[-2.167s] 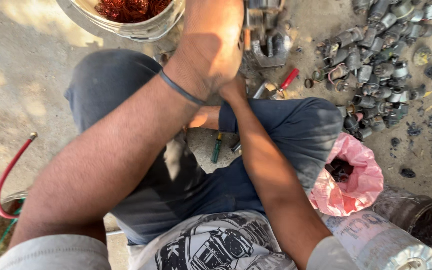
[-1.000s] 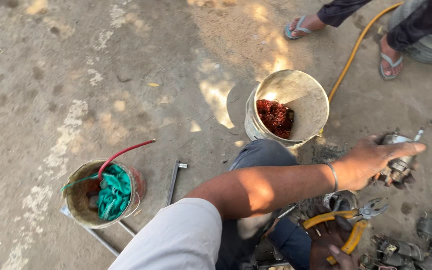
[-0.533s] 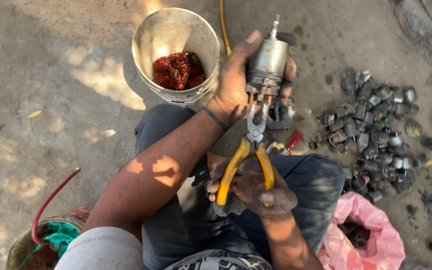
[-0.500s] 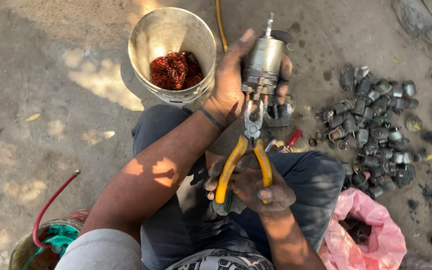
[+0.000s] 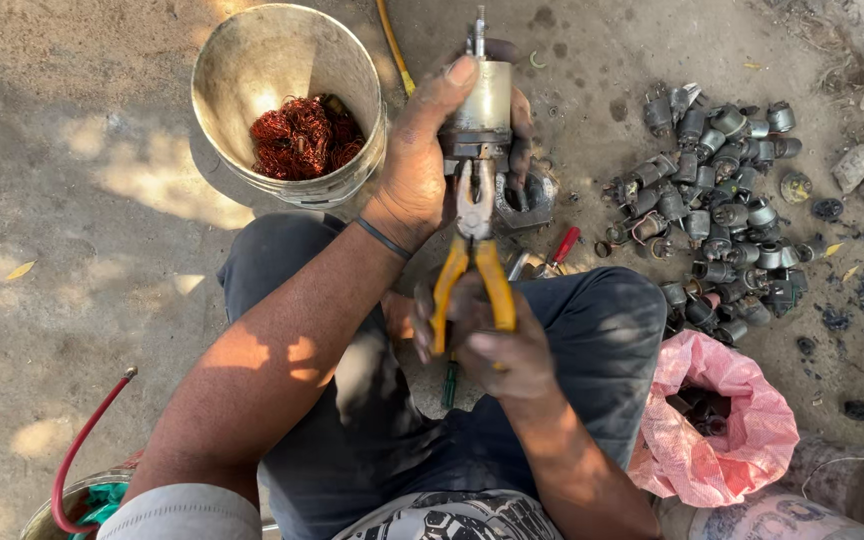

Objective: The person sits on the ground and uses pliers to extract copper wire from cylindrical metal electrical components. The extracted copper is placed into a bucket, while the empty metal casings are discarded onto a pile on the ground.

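Metal cylinder (image 5: 485,100) — gripped upright in the left hand (image 5: 422,170), above the knees — meets the nose of yellow-handled pliers (image 5: 472,260), squeezed in the right hand (image 5: 502,350). Below is dusty, sun-dappled concrete ground (image 5: 72,200). A pale bucket (image 5: 252,60) holds copper wire (image 5: 302,135); a heap of grey parts (image 5: 722,210) lies right, above a crumpled pink bag (image 5: 722,430).

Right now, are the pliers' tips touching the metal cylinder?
Touching. The head view shows the tips of the pliers meeting the bottom edge of the metal cylinder held in the left hand.
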